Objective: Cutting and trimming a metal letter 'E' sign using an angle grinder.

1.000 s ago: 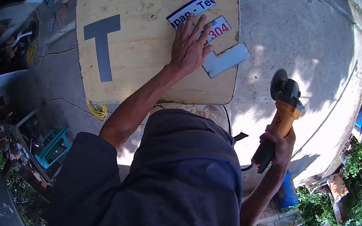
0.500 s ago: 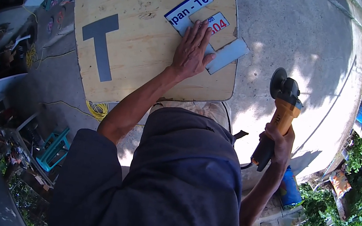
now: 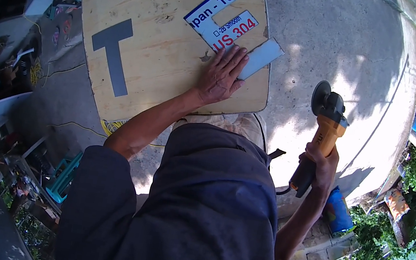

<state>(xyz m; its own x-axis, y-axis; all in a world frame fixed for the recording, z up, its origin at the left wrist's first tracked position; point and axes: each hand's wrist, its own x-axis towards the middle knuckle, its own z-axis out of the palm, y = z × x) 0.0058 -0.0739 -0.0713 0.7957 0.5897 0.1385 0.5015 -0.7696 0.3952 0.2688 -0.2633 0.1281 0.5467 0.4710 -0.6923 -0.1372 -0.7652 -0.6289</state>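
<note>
My left hand (image 3: 221, 75) lies flat with fingers stretched out, over the near end of a notched sheet-metal piece (image 3: 212, 9) printed in blue and red on white. Beside the fingers a plain pale strip (image 3: 263, 58) pokes past the right edge of the wooden tabletop (image 3: 158, 69). Whether strip and printed piece join is hidden under the hand. My right hand (image 3: 322, 166) grips an orange and black angle grinder (image 3: 329, 128) off to the right of the table. Its disc points upward, away from the tabletop. A grey T-shaped plate (image 3: 114, 54) rests on the table's left part.
A yellow cord (image 3: 110, 126) lies coiled by the table's near left corner. At left stand a teal plastic stool (image 3: 62, 177) and assorted clutter. To the right are sunlit concrete (image 3: 304, 58), a blue container (image 3: 338, 211) and green plants (image 3: 408, 230).
My left hand has slid toward me along the metal piece, uncovering more of its red print. The grinder in my right hand stays nearly where it was.
</note>
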